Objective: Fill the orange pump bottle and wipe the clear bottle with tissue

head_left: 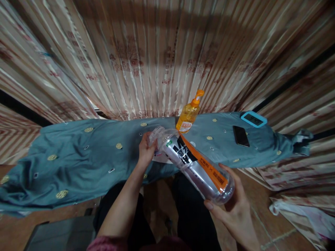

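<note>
A large clear plastic bottle (196, 164) with a silver, black and orange label lies tilted in the air above the cloth-covered surface. Its base points right and toward me, its neck end to the left. My right hand (237, 205) grips it around the base, thumb below and fingers above. At the neck end, my left hand (147, 149) is closed around crumpled-looking clear plastic; I cannot tell whether that is the bottle's neck or a separate piece. Under the bottle, a white and coloured flat item (162, 159) shows in part. Just behind stands an orange pump bottle (187, 116) with yellow liquid.
A green patterned cloth (102, 153) covers the long narrow surface. To the right lie a black phone (241, 136) and a blue-framed digital clock (253, 119). Striped curtains (157, 62) hang behind and at both sides. A dark box-like object (62, 233) sits at lower left.
</note>
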The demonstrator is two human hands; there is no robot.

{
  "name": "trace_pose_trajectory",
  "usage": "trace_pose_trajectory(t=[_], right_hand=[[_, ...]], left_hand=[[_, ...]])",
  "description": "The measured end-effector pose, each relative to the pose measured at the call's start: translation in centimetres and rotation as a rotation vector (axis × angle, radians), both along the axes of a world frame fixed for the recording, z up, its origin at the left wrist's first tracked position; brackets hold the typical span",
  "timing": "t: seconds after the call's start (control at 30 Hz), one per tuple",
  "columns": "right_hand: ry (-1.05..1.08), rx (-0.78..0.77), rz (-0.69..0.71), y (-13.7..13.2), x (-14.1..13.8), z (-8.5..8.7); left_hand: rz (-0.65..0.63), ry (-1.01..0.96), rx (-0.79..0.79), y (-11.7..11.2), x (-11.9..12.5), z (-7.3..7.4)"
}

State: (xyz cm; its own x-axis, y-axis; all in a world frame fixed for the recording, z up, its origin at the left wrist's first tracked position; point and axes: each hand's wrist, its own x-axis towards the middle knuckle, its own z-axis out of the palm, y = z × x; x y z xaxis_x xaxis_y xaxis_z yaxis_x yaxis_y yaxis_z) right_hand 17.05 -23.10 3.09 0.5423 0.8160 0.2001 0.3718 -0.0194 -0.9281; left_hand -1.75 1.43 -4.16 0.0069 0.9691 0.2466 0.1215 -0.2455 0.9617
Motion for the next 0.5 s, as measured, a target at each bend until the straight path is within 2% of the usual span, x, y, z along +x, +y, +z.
trace_pose_trajectory(t=[0.27, 0.5], right_hand=[[-0.196, 0.007, -0.011, 0.1, 0.2, 0.5], [-0.243, -0.018, 0.063, -0.4, 1.5, -0.3]], left_hand=[[-0.003, -0.003, -0.043, -0.1, 0.1, 0.2], [-0.019, 0.004, -0.087, -0.1, 0.3, 0.2]])
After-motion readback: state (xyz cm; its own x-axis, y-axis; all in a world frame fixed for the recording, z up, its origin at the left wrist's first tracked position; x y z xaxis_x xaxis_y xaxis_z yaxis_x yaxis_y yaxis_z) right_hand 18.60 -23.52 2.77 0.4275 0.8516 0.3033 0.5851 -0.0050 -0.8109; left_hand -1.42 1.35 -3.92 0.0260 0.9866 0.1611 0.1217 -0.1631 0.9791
